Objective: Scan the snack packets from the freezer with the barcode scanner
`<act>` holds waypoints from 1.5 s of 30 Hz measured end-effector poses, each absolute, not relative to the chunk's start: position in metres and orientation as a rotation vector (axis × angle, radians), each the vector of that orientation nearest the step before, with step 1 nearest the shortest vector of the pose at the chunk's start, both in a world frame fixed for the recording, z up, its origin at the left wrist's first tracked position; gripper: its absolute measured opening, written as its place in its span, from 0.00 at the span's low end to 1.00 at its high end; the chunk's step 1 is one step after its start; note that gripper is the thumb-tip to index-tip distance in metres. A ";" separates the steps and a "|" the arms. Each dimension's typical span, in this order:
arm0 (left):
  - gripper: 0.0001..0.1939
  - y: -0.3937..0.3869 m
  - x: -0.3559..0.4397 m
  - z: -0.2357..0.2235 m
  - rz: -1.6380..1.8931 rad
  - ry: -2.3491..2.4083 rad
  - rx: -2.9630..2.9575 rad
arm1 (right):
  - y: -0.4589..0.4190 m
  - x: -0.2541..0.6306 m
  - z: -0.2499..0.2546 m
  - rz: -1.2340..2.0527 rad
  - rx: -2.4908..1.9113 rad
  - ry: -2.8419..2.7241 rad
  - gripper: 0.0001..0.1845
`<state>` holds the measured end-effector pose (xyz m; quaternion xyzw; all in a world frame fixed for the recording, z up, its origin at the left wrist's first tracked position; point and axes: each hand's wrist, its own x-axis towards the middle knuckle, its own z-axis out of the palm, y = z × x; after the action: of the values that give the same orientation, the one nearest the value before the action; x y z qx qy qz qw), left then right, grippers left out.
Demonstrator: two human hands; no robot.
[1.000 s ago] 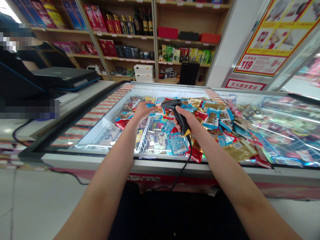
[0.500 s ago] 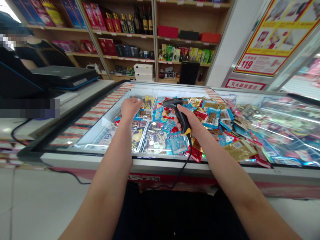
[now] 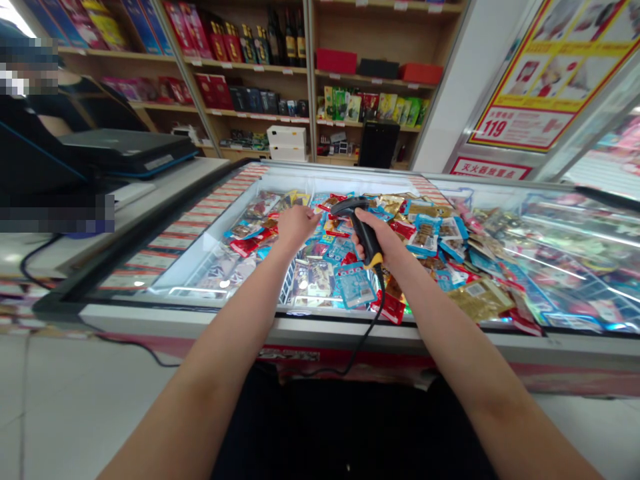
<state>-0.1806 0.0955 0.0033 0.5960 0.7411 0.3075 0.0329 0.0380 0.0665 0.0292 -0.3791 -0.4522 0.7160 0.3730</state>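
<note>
My right hand is wrapped round the grip of a black and yellow barcode scanner, with its head pointing left and its cable hanging over the freezer's front edge. My left hand hovers over the snack packets near the wire divider, left of the scanner. Its fingers look curled in, and no packet shows in it. Blue packets and red ones lie heaped below my right hand. Left of my left hand are more loose packets and purple-white ones.
The chest freezer's white front rim runs across before me. Its right part holds more packets under glass. At left stands a counter with a black device and a person behind it. Shelves of boxes and bottles line the back.
My left hand has moved right and slightly nearer to me, towards the scanner, uncovering packets in the left section. The scanner in my right hand has shifted slightly to the right.
</note>
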 end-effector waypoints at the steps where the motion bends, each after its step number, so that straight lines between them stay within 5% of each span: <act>1: 0.17 0.097 -0.175 0.001 0.923 2.255 1.842 | 0.067 0.038 0.029 1.832 -0.966 -1.157 0.21; 9: 0.20 0.106 -0.150 -0.007 0.757 2.213 1.768 | 0.067 0.037 0.028 1.803 -0.939 -1.170 0.21; 16: 0.12 0.109 -0.176 0.007 0.645 2.143 1.625 | 0.065 0.038 0.031 1.813 -0.951 -1.155 0.22; 32: 0.21 0.106 -0.190 0.007 1.370 1.699 0.863 | 0.066 0.036 0.027 1.849 -0.984 -1.164 0.21; 45: 0.15 0.116 -0.189 -0.002 1.458 1.322 0.617 | 0.064 0.035 0.026 1.855 -0.946 -1.248 0.20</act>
<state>-0.1890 0.1162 -0.0024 0.2566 0.5498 0.6064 0.5140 0.0350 0.0640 0.0257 -0.3651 -0.4817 0.7159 0.3494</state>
